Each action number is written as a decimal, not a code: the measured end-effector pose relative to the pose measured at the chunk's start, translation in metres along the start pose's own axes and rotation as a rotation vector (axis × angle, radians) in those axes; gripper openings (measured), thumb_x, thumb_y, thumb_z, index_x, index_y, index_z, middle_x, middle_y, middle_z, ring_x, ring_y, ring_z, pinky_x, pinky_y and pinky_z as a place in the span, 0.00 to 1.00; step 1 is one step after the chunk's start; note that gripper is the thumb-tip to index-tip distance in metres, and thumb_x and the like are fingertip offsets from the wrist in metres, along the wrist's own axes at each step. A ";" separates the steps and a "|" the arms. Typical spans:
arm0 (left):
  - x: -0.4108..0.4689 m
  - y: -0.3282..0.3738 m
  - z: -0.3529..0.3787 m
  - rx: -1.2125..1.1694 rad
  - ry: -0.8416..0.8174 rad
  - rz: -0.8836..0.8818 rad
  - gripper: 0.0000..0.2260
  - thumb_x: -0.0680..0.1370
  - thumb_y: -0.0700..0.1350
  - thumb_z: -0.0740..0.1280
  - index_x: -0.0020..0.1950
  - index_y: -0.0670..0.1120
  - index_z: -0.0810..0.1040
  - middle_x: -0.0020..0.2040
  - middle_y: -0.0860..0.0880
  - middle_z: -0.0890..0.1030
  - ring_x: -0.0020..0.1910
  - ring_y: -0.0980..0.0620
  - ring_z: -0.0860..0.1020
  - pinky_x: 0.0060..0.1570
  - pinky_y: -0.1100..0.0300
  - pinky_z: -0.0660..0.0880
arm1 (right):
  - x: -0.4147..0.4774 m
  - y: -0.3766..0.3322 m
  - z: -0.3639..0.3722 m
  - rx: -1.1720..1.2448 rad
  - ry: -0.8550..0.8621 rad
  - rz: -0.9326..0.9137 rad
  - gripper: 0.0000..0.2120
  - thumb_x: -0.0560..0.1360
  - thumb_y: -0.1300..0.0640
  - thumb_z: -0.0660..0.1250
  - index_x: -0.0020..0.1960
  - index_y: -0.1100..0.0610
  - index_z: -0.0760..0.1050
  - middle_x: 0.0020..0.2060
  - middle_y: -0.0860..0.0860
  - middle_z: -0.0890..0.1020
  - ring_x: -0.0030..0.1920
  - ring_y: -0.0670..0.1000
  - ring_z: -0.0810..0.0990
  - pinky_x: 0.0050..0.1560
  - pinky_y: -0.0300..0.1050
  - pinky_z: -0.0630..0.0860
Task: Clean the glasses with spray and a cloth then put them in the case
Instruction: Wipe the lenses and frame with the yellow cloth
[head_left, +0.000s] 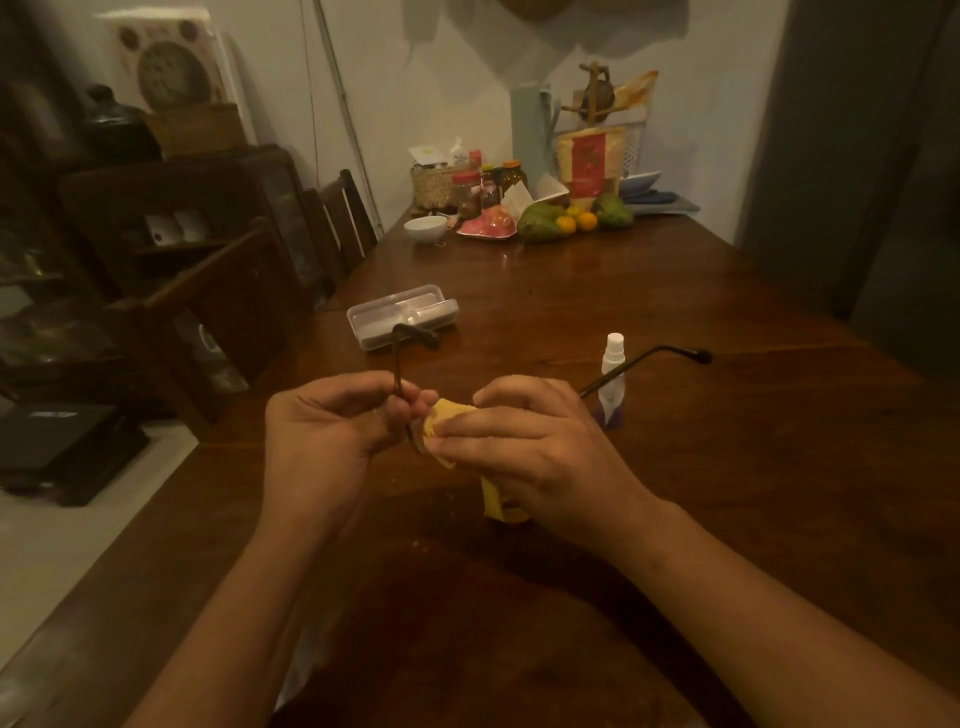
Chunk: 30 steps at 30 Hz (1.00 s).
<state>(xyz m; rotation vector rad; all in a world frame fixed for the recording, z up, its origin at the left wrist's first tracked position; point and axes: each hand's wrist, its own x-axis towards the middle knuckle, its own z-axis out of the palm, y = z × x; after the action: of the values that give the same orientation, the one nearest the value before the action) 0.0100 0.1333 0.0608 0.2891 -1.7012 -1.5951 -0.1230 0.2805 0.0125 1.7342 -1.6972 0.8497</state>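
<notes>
My left hand (322, 431) grips the dark-framed glasses (397, 364) by the left temple near the hinge. Both temple arms stick up and away from me; the right arm reaches out past the bottle. My right hand (524, 441) pinches a yellow cloth (447, 415) around a lens, which is hidden under the cloth and fingers. A tail of the cloth hangs down below the hand. A small white spray bottle (612, 379) stands upright just behind my right hand. The clear plastic case (402, 314) lies on the wooden table (727, 467) further back, left of centre.
At the table's far end stand a woven basket (434, 184), jars, a white bowl (425, 228), a plate and fruit (566, 221). Dark wooden chairs (343, 223) and a cabinet line the left side. A dark wall or door runs along the right.
</notes>
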 end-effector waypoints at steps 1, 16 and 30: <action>0.000 0.000 0.001 -0.004 0.006 -0.003 0.07 0.67 0.38 0.69 0.43 0.40 0.83 0.39 0.42 0.86 0.43 0.46 0.87 0.39 0.61 0.82 | 0.000 0.001 -0.001 0.027 0.016 -0.002 0.15 0.76 0.56 0.70 0.62 0.53 0.82 0.60 0.47 0.84 0.63 0.52 0.73 0.55 0.50 0.69; 0.000 -0.002 0.003 0.041 0.069 0.083 0.10 0.70 0.36 0.70 0.38 0.50 0.86 0.39 0.48 0.87 0.43 0.50 0.87 0.40 0.63 0.81 | -0.002 0.006 0.000 0.004 0.057 -0.037 0.15 0.74 0.59 0.73 0.60 0.55 0.83 0.58 0.50 0.84 0.61 0.52 0.73 0.51 0.54 0.75; 0.005 -0.005 0.000 -0.242 0.111 0.289 0.10 0.68 0.33 0.68 0.39 0.46 0.86 0.37 0.49 0.86 0.44 0.49 0.86 0.44 0.63 0.80 | 0.015 -0.027 0.003 1.536 0.115 1.098 0.11 0.76 0.59 0.69 0.57 0.60 0.83 0.52 0.58 0.86 0.51 0.54 0.86 0.49 0.46 0.82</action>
<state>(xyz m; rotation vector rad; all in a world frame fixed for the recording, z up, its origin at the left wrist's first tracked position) 0.0048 0.1297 0.0577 0.0095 -1.3791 -1.5185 -0.0962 0.2698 0.0232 1.0596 -1.9177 3.2510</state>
